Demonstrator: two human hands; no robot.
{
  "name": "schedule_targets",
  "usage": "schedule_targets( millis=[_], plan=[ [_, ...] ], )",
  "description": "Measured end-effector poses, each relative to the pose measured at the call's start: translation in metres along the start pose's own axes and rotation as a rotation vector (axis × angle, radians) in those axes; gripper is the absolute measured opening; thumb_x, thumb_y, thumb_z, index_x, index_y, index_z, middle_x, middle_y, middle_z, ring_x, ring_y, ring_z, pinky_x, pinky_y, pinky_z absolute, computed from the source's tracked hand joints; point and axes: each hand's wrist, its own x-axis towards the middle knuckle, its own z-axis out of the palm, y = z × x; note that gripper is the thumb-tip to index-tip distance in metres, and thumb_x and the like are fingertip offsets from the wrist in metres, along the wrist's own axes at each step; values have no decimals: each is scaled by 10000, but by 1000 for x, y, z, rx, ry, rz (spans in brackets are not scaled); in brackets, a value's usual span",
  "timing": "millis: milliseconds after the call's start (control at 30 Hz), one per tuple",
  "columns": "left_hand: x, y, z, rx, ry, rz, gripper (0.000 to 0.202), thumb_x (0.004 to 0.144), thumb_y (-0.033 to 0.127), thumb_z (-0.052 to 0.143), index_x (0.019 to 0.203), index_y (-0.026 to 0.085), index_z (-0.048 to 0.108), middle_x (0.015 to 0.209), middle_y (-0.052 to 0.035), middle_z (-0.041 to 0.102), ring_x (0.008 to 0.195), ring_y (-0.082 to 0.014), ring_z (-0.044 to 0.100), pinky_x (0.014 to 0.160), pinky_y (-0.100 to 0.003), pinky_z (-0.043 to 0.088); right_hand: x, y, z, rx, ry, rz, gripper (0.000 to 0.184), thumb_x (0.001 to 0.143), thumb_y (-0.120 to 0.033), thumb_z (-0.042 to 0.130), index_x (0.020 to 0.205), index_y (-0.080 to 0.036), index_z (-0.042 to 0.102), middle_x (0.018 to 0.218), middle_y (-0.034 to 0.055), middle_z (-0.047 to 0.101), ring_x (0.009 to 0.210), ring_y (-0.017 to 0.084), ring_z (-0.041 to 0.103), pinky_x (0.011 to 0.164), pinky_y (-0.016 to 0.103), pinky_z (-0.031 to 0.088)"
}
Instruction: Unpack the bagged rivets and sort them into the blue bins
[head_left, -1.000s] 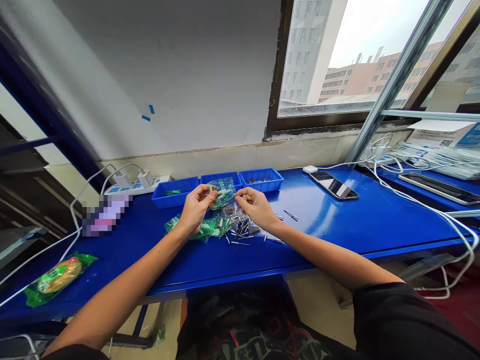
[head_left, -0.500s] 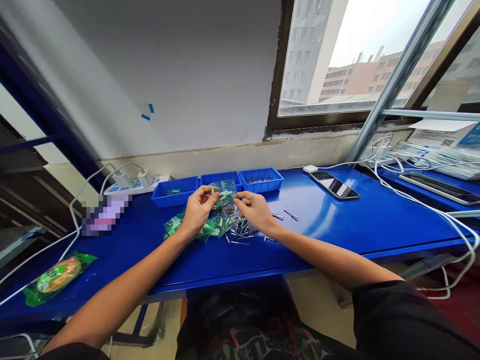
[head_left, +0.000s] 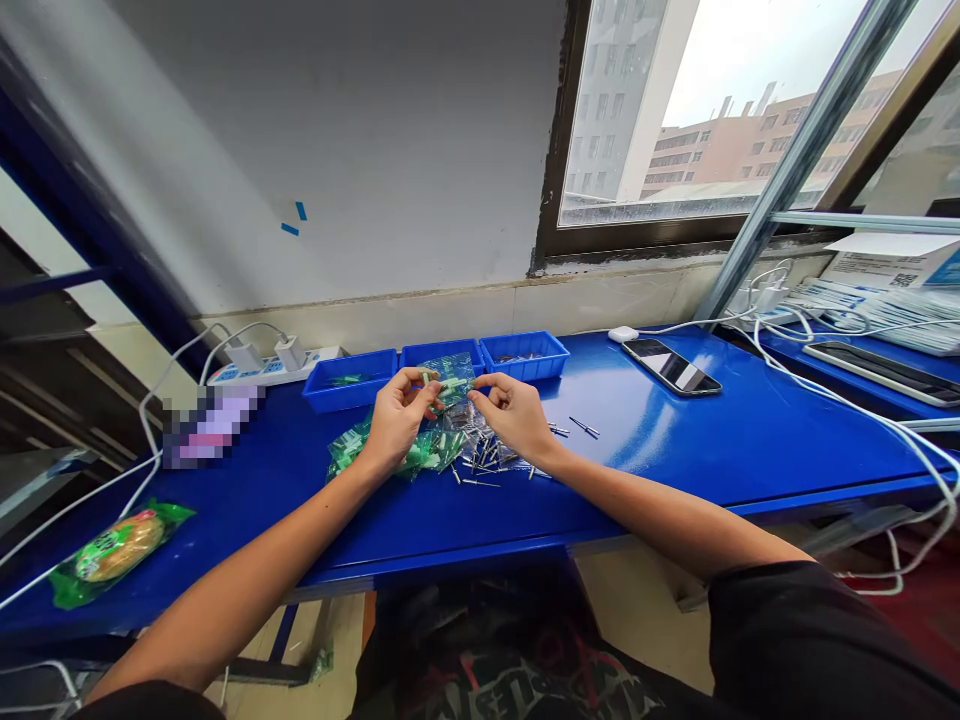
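My left hand [head_left: 396, 418] and my right hand [head_left: 513, 414] are raised just above the blue table [head_left: 675, 450], each pinching one side of a small clear green-tinted plastic bag [head_left: 450, 378] with pale parts inside. Under the hands lies a heap of similar green bags [head_left: 390, 455] and a scatter of small metal pins [head_left: 487, 458]. Three blue trays [head_left: 442, 356] stand in a row just behind the held bag.
A white power strip [head_left: 262, 368] with chargers lies at the back left. A packaged bun [head_left: 112, 550] sits at the near left. A phone [head_left: 671, 367] lies at the back right, with white cables [head_left: 847, 400] trailing off the right edge. A second phone [head_left: 877, 365] rests further right.
Both hands have drawn slightly closer together on the bag, which sits a little higher. The view has shifted slightly; nothing else on the table moved.
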Motion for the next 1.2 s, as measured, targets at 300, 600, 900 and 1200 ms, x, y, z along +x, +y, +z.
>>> schedule_targets(
  millis=[300, 600, 900, 1200],
  plan=[
    [4, -1, -4, -2, 18, 33, 178, 702, 273, 663, 818, 174, 569, 738, 6, 549, 547, -86, 514, 485, -199, 389, 0, -2, -2, 14, -113, -59, 107, 780, -285, 565, 737, -193, 535, 450, -97, 323, 443, 81, 286, 474, 254, 259],
    [7, -5, -8, 28, 24, 52, 191, 716, 283, 643, 839, 161, 562, 714, 11, 537, 541, -85, 500, 484, -197, 378, 0, 0, -1, 15, -162, -75, 70, 788, -234, 539, 772, -173, 569, 469, -86, 369, 437, 76, 333, 460, 246, 274],
    [8, -4, -10, 74, -35, 35, 226, 717, 328, 644, 835, 158, 554, 721, 15, 519, 539, -85, 497, 480, -196, 374, 4, -6, -5, 340, -323, 122, 112, 735, -284, 577, 757, -181, 538, 516, -70, 456, 439, 79, 450, 466, 246, 360],
    [8, -3, -11, 139, -99, 41, 236, 721, 338, 634, 858, 161, 561, 761, 6, 554, 545, -87, 514, 518, -211, 403, 7, -10, -8, 413, -291, 179, 135, 740, -313, 575, 729, -181, 551, 478, -56, 498, 448, 84, 455, 491, 249, 371]
  ],
)
